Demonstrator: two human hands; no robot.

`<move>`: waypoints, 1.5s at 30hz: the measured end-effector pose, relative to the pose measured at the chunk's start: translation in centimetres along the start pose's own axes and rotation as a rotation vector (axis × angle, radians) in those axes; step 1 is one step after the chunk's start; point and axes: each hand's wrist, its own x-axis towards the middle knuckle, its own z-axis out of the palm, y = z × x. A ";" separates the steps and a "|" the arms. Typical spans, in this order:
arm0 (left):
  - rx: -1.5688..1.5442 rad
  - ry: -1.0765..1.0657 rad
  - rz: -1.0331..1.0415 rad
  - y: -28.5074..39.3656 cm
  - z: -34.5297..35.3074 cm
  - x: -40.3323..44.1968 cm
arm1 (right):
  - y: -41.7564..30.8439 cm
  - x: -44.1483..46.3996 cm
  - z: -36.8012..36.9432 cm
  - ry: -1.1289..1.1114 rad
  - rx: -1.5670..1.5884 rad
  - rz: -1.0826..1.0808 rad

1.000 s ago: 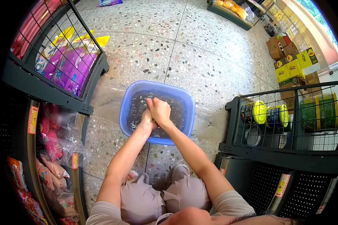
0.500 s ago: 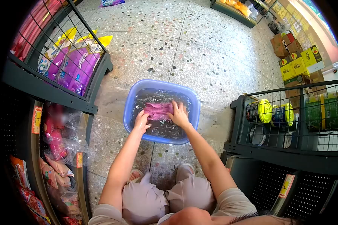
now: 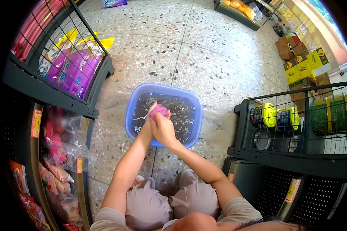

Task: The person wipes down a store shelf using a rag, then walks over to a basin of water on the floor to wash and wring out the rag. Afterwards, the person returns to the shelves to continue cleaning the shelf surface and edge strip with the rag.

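A pink cloth [image 3: 158,110] is bunched into a small wad over the blue plastic basin [image 3: 198,115]. My left hand [image 3: 148,122] and my right hand [image 3: 165,129] press together around it, fingers closed. Part of the cloth shows between them; the rest is hidden by the hands. Below lies dark, rippled water [image 3: 183,111] inside the basin, which stands on the floor in front of my knees.
To the left, a wire-fronted shelf holds purple bags [image 3: 79,73]; lower down are plastic-wrapped packets [image 3: 58,175]. On the right, a rack [image 3: 293,152] carries cans with yellow lids [image 3: 269,115]. Boxes [image 3: 304,68] are stacked behind it. Speckled floor [image 3: 212,69] stretches ahead.
The cloth was spread between my separated hands at the water. Now both hands have come together toward the basin's left side, and the cloth is crumpled between them.
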 end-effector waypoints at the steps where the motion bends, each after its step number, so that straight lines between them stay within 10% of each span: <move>1: -0.002 -0.037 0.001 0.2 -0.4 0.5 | -0.8 -0.4 0.0 0.005 -0.034 -0.012; 12: 0.029 -0.289 0.079 -0.4 -1.9 1.9 | 0.5 3.6 1.6 0.077 -0.196 0.034; 25: 0.488 0.300 0.536 0.1 -7.6 1.9 | 12.8 5.4 1.7 -0.181 -0.129 0.206; 33: 0.678 0.435 0.271 -0.4 -4.7 -2.2 | 19.0 2.4 3.8 -0.247 -0.454 0.137; 38: 0.675 0.376 0.211 -0.9 -3.8 -1.6 | 13.5 3.4 0.4 -0.196 -0.064 0.215; 45: 0.285 -0.136 -0.024 0.7 -0.2 -2.2 | 2.6 3.3 -6.2 -0.336 0.258 -0.157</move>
